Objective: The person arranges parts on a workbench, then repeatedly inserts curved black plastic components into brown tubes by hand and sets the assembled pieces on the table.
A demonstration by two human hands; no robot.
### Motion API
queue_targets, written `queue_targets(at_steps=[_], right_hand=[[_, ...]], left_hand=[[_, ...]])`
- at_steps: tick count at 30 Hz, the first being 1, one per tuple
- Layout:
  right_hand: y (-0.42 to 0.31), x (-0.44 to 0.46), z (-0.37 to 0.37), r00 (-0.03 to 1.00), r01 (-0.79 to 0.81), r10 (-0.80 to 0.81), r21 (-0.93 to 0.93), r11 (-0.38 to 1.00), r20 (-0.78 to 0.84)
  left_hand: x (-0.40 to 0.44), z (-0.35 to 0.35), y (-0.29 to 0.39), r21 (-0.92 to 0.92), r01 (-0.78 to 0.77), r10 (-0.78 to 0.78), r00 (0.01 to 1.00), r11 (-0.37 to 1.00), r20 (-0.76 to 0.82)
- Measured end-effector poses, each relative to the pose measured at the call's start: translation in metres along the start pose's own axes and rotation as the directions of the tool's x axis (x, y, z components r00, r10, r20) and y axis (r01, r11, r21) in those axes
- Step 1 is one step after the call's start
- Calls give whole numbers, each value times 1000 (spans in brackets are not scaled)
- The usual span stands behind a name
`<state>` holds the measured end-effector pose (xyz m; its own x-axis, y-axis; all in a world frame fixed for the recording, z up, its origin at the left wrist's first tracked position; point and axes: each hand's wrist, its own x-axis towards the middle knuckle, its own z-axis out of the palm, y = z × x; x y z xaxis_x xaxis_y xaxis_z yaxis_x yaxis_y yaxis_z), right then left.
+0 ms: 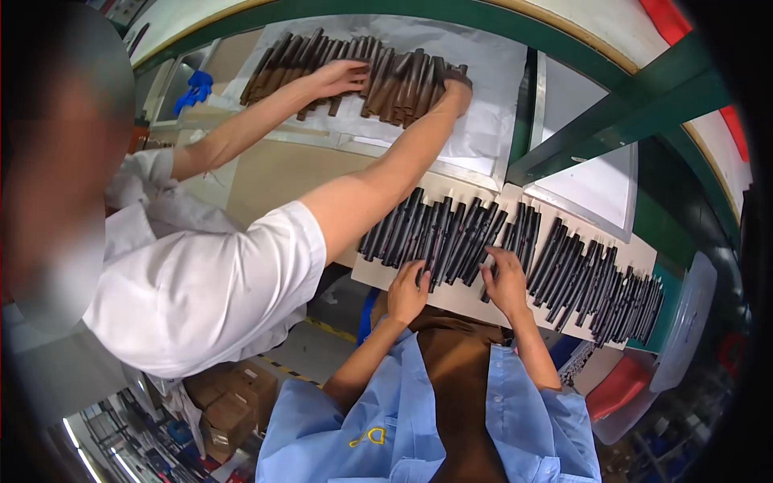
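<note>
Many slim black tubes lie side by side in a long row on a pale board in front of me. At the front edge, my left hand has its thumb and fingers closed about the lower end of a black tube. A short way to the right, my right hand has its thumb and forefinger around another black tube, whose lower end shows below the thumb. Between my hands lie more tubes, slightly slanted. Some fingertips are hidden among the tubes.
On my left a co-worker in a white shirt reaches both hands over brownish dark tubes on a white-sheeted tray. A green metal post slants at right. A clear plastic bin and cardboard boxes stand nearby.
</note>
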<state>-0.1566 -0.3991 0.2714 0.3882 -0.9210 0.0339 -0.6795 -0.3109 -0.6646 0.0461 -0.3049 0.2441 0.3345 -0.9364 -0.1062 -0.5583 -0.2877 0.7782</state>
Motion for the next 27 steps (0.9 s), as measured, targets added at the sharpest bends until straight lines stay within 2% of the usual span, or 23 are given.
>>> queue_targets(at_steps=[5,8,10,12,14,16,18,22,23,27], right_hand=[[-5,10,5,997,-79,79,-7,997,3],[0,10,8,991,-124,123,-16,992,-53],[1,5,12,980,-161,160,1,987,-116],[-2,-1,16,965,-204,201,0,979,-171],[-7,-7,19,945,-234,229,4,972,-232],[-12,-12,22,922,-287,285,31,957,-263],[-12,-17,28,906,-313,314,50,948,-284],[-2,-25,42,902,-310,313,59,949,-297],[0,-28,45,905,-310,317,71,948,-285],[8,-35,53,909,-304,319,98,948,-267]], left_hand=[[44,-11,-10,-19,-82,79,992,996,-94],[96,-16,-23,61,-144,153,975,988,-163],[143,-17,-34,5,-150,148,967,989,-208],[197,-25,-30,46,-52,61,977,998,-203],[256,-29,-26,90,-221,239,918,971,-316],[313,-29,-26,171,-194,243,907,966,-344],[357,-20,-32,350,-110,247,894,930,-374],[383,-7,-53,547,-41,253,914,836,-319],[383,-5,-56,567,-75,314,888,820,-336],[381,-5,-64,514,-170,381,861,841,-338]])
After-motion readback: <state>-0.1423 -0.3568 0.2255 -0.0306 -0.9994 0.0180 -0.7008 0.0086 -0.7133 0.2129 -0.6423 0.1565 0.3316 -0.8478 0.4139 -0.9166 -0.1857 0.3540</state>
